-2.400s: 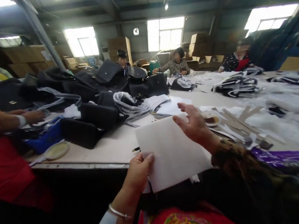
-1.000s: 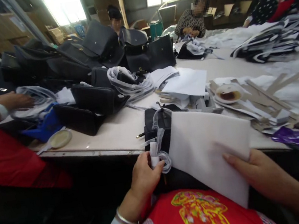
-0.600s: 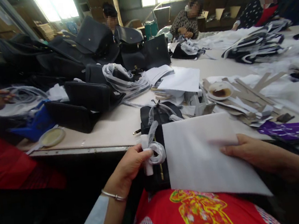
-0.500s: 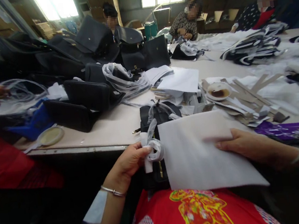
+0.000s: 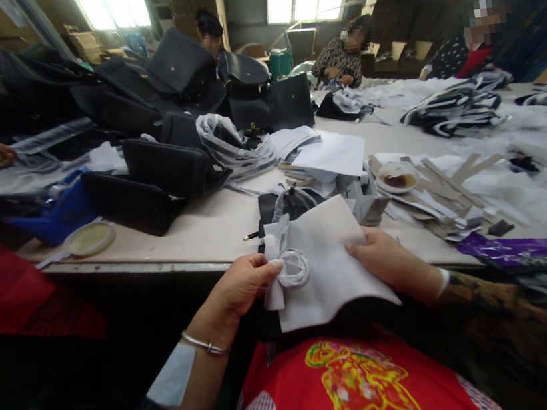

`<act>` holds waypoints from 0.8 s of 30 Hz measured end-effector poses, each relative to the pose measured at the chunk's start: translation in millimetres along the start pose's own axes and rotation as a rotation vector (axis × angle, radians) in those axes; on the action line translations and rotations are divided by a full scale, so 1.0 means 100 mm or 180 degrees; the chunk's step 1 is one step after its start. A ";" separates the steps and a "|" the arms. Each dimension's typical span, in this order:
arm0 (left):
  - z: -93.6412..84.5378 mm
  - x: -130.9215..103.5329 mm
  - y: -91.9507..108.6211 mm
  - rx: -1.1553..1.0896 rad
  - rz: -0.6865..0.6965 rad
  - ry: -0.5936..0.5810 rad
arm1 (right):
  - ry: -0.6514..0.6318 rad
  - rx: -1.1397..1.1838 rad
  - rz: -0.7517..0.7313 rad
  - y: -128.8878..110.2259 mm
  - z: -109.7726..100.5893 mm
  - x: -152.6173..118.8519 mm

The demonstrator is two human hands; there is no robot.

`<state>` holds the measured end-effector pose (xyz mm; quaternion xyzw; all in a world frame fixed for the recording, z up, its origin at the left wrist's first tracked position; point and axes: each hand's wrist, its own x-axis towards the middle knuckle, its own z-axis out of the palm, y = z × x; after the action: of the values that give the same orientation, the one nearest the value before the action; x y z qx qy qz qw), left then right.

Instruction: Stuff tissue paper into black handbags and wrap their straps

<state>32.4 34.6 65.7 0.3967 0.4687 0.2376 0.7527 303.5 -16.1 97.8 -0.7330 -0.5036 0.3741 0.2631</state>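
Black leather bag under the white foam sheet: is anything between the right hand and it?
Yes. The white foam sheet lies over the black leather bag, and the right hand presses on the sheet. The left hand holds the wrapped strap beside it.

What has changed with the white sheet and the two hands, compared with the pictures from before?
The right hand slid left along the white sheet, from its right edge to near its middle, and presses it over the black bag. The sheet now looks smaller and bent over the bag. The left hand still grips the wrapped strap bundle at the bag's left side.
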 end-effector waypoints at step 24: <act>-0.16 0.15 -0.22 -0.0564 -0.0055 -0.0232 | -0.1295 -0.3349 -0.2802 -0.08 0.82 -0.37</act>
<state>24.8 39.0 35.9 0.3328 0.4216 0.2569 0.8034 225.2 -47.0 66.5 -0.4071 -0.9054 0.0701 -0.0980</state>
